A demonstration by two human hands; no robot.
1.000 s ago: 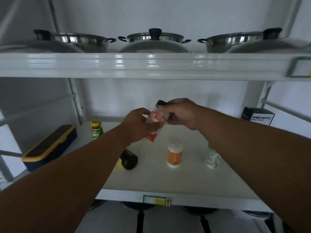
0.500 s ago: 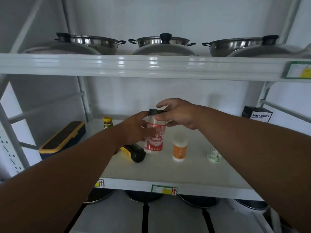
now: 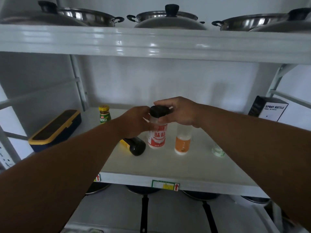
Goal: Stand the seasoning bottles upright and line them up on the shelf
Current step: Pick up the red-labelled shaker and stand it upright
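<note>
Standing upright, red-and-white seasoning bottle (image 3: pixel 157 135) wears black cap (image 3: pixel 159 111).

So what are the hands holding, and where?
Both hold the red-label bottle: left hand round its upper body, right hand at the black cap.
</note>
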